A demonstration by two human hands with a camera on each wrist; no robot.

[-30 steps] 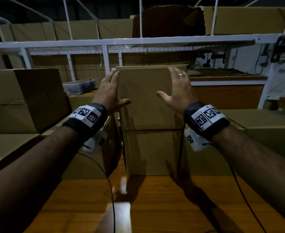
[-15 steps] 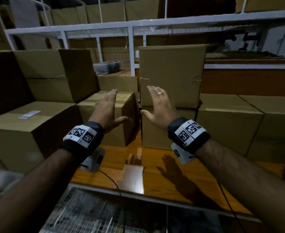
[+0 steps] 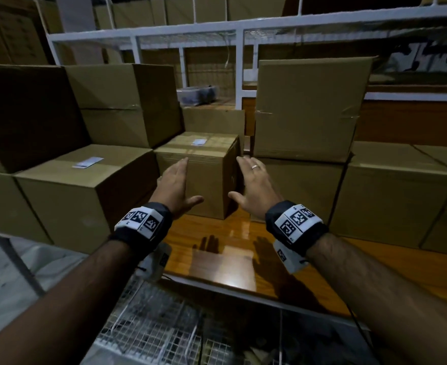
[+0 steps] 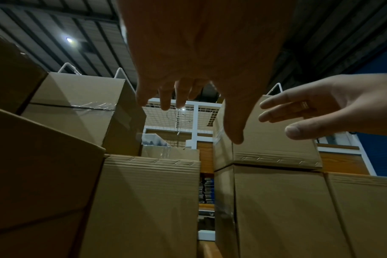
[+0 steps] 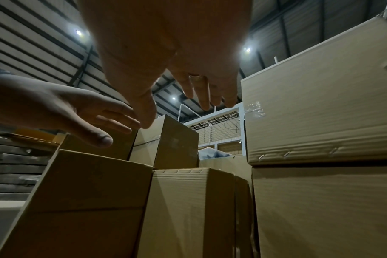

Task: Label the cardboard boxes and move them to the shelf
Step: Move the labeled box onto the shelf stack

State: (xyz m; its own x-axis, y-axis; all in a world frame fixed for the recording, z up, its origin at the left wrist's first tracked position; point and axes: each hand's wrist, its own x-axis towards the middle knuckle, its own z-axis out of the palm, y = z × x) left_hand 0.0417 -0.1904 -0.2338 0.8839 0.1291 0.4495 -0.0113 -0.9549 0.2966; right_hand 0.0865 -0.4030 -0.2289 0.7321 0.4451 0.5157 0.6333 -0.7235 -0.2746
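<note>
Both hands are spread flat with straight fingers and hold nothing. The left hand [image 3: 175, 187] reaches toward the near face of a small box [image 3: 204, 177]. The right hand [image 3: 254, 185] comes in at that box's right corner, thumbs turned inward toward each other. The palms face one another at about the box's width, which reads as a set-up for a two-sided clamp and lift; whether either palm already touches cardboard cannot be told from the head view, and the wrist views show fingers in open air above the box tops.

The box stands on the wooden desk [image 3: 217, 259], just ahead of the fingertips, and carries a white label [image 3: 199, 141] on its top, so it looks ready for the shelf. Left of the left hand sits a bigger box [image 3: 85, 196], also with a label [image 3: 88, 162], packed tight against the small one. That leaves little room for fingers on that side. Right of the right hand a two-box stack [image 3: 304, 143] rises close by, with only a narrow gap beside the small box.

The white shelf frame [image 3: 239, 30] stands beyond the fingertips, above and behind the boxes. Its upper tiers are cut off by the frame edge. The light is dim, the label print is unreadable, and a pale tray [image 3: 198, 94] far behind the boxes is too dark to identify.
</note>
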